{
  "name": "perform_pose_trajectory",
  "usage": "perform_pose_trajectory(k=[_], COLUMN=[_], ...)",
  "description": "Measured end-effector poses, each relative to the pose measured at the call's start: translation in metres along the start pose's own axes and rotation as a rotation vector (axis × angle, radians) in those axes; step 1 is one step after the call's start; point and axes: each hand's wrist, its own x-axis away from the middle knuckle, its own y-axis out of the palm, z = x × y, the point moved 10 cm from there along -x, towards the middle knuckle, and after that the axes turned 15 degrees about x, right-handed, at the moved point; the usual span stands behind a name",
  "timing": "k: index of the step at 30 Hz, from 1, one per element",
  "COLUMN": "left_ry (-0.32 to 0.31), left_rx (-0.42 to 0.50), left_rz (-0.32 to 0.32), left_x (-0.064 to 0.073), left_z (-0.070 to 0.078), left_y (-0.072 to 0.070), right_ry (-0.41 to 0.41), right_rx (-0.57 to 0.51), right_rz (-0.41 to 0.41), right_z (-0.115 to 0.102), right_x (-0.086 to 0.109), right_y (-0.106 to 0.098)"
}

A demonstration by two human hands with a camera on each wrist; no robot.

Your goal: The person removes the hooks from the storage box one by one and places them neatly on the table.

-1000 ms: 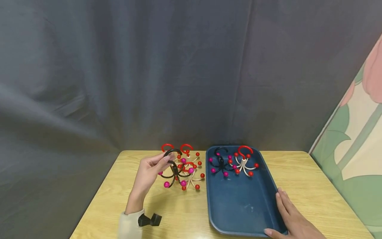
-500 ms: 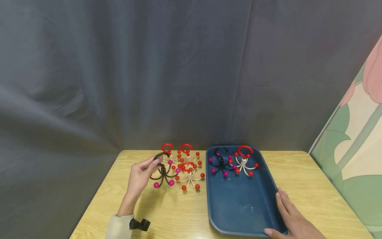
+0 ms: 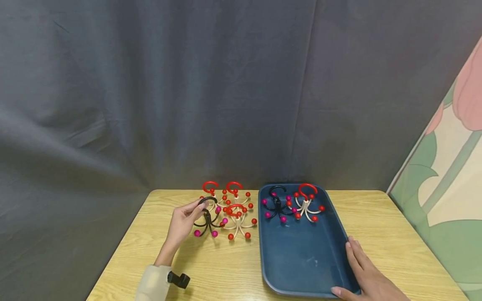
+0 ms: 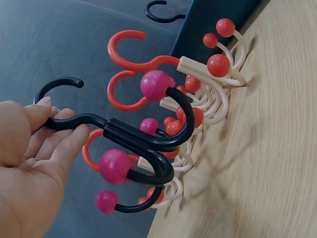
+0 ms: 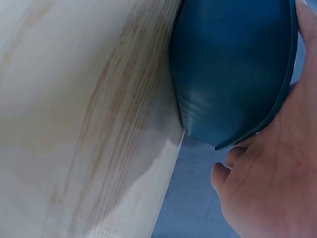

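My left hand (image 3: 183, 223) pinches a black claw hanger (image 4: 138, 136) by its hook, between thumb and fingers. Magenta balls tip its curved arms, and in the head view it hangs in front of and left of the white hangers. Three white claw hangers with red hooks and red balls stand on the table; the nearest white hanger (image 3: 238, 221) is just right of the black one. My right hand (image 3: 370, 271) rests on the near right corner of a dark blue tray (image 3: 263, 255), its fingers along the right rim and the thumb at the near rim.
Inside the tray, near its far end, are another black hanger (image 3: 278, 207) and a white hanger with a red hook (image 3: 306, 205). A dark curtain (image 3: 226, 92) stands behind the wooden table (image 3: 222, 267). A flower-patterned panel (image 3: 448, 188) rises at the right.
My left hand has carried the black hanger left, out from in front of the white hangers, then slightly back right. The right hand stays at the tray's corner.
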Motion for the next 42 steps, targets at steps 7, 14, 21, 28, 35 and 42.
perform_pose_trajectory(k=[7, 14, 21, 28, 35, 42], left_ry=[-0.018, -0.075, -0.076, -0.068, -0.069, -0.072], left_rx=[-0.009, 0.045, 0.076, 0.079, 0.081, 0.081], left_rz=[-0.003, -0.021, -0.087, -0.115, -0.138, -0.146], left_x=[-0.004, -0.005, -0.006, -0.008, -0.008, -0.005], left_z=[-0.007, -0.028, -0.041, -0.044, -0.047, -0.047], left_y=[0.0, -0.003, -0.002, -0.003, -0.005, -0.009], right_ry=[0.006, -0.002, 0.003, 0.002, 0.007, 0.017], right_rx=[0.003, -0.002, -0.008, 0.021, -0.006, -0.021], right_rz=[-0.005, 0.008, 0.004, 0.013, -0.004, -0.032], right_z=[0.001, -0.001, 0.0, -0.001, -0.002, -0.002], right_x=[0.0, 0.001, 0.002, 0.001, 0.001, 0.001], right_y=[-0.002, -0.002, 0.001, 0.0, -0.002, -0.002])
